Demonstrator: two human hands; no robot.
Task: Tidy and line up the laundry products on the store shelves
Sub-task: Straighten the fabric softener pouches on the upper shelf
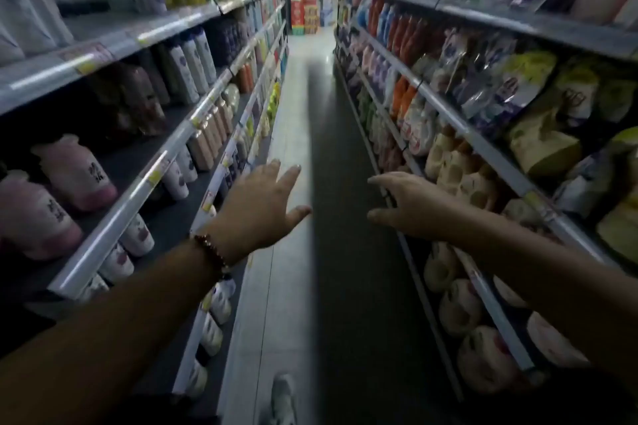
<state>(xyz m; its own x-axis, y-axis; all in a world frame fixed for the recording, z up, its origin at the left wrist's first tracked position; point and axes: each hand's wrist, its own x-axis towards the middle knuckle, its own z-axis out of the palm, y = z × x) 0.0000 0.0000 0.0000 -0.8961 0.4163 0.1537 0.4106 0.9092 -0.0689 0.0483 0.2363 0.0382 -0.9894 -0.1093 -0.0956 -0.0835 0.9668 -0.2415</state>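
Laundry products (pixel 445 162) crowd the right-hand shelves (pixel 459 134) up to their front rails; bottles fill the left shelves (pixel 145 179). A bare floor aisle (pixel 310 114) runs open between them (the picture is blurred). Both forearms reach forward over it. Left hand (pixel 262 203), bead bracelet (pixel 210 252) at the wrist, spreads its fingers, gripping nothing. Right hand (pixel 411 203) hovers just beside the lower rail, fingers loosely extended, grip empty.
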